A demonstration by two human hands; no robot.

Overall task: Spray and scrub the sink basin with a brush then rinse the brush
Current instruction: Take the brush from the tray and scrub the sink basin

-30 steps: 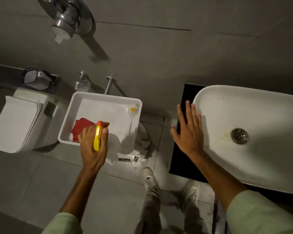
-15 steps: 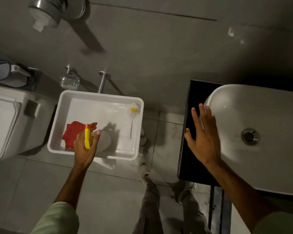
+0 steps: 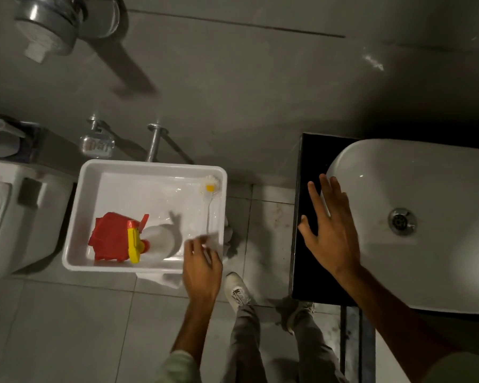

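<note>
My left hand (image 3: pixel 202 261), fingers loosely spread and empty, reaches the brush (image 3: pixel 209 205) handle's near end; its long axis runs toward twelve o'clock inside the white tub (image 3: pixel 75 217). My right hand (image 3: pixel 331 230) hovers open-palmed.

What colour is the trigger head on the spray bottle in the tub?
Yellow with a red-orange nozzle, on the spray bottle; head view.
</note>
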